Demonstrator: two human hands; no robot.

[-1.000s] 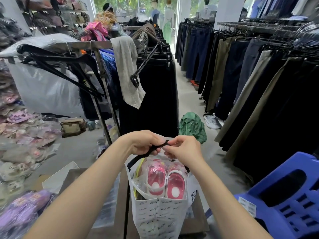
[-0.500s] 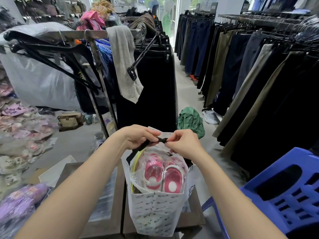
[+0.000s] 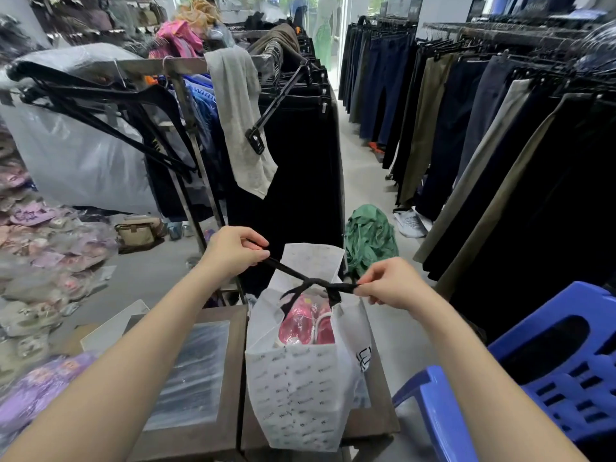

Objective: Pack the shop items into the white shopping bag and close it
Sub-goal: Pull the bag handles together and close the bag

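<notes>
The white shopping bag (image 3: 296,388) with small grey print stands upright on a dark low table (image 3: 186,438). Pink and white shoes in clear plastic (image 3: 305,323) show through its open top. Two black handle straps (image 3: 311,281) cross in a knot above the opening. My left hand (image 3: 235,250) pinches one strap end, pulled up and to the left. My right hand (image 3: 388,283) pinches the other end, pulled to the right. Both straps are taut.
A blue plastic stool (image 3: 540,371) stands at the right. Racks of dark trousers (image 3: 500,135) line the right side; a rack with black hangers (image 3: 100,105) is ahead left. Bagged footwear (image 3: 43,258) is piled at the left. A green cloth (image 3: 368,238) lies on the floor.
My hands were together above the bag, working the black straps. Now they have drawn apart, left hand up-left and right hand right, pulling the crossed straps tight over the opening.
</notes>
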